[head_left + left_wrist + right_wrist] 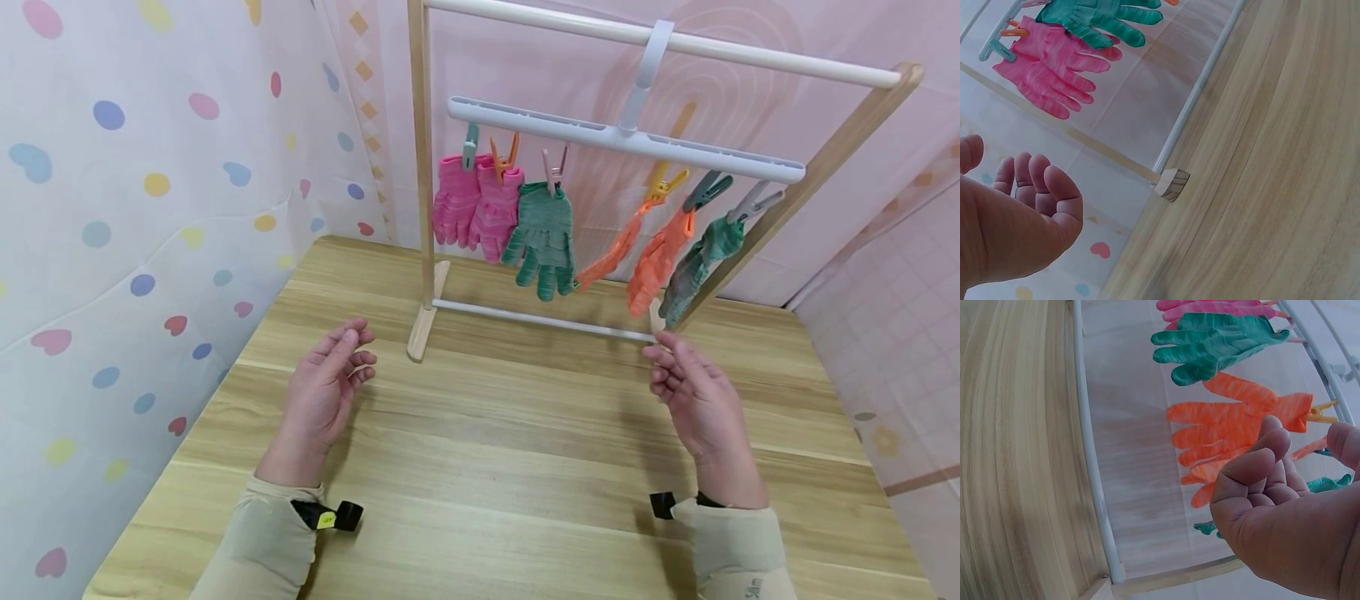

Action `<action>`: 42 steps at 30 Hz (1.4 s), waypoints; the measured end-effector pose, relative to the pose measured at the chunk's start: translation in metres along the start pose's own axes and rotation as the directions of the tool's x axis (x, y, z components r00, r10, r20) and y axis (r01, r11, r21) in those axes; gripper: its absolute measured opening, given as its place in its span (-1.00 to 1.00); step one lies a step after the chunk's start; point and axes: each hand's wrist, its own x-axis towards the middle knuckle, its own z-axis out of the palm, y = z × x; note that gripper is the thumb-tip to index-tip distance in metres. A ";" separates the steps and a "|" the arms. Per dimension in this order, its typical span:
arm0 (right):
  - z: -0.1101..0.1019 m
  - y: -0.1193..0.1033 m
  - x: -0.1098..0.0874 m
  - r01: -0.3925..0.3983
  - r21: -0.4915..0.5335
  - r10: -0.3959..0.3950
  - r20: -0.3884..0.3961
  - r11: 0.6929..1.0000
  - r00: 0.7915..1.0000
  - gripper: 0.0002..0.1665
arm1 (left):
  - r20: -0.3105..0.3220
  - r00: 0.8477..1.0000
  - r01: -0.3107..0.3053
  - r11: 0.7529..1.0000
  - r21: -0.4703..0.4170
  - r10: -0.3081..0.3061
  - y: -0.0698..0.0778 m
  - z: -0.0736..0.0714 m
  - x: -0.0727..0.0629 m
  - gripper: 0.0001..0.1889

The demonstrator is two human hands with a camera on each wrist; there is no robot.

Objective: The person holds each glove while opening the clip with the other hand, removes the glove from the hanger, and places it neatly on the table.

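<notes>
Pink gloves, a green glove, orange gloves and a second green glove hang from clothespins on a pale blue hanger bar. My left hand hovers above the table to the left of the rack, fingers loosely bent and holding nothing. On the right, my right hand is raised just in front of the rack, below the rightmost green glove, also with loosely curled fingers and nothing in them. In the right wrist view an orange glove appears partly behind the fingers.
A wooden rack with a white top rail and a thin lower rod stands at the back of the wood-grain table. A dotted curtain borders the left side, a pink one the back.
</notes>
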 end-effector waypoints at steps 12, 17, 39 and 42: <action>0.006 0.004 0.001 -0.014 -0.037 0.015 0.013 0.999 1.000 -0.67 | -0.020 1.000 0.000 0.999 0.039 0.001 -0.002 -0.001 -0.001 -0.83; 0.008 0.007 0.002 -0.008 -0.046 0.009 0.019 0.999 1.000 -0.67 | -0.020 1.000 -0.008 0.998 0.060 0.009 -0.003 -0.001 -0.002 -0.82; 0.019 0.011 0.005 -0.037 -0.100 0.040 0.026 0.994 0.999 -0.66 | -0.052 0.999 0.004 0.994 0.110 0.002 -0.004 0.001 0.001 -0.79; 0.021 0.012 0.006 -0.042 -0.105 0.045 0.035 0.994 0.998 -0.65 | -0.053 0.999 0.006 0.994 0.111 0.000 -0.005 0.001 0.001 -0.80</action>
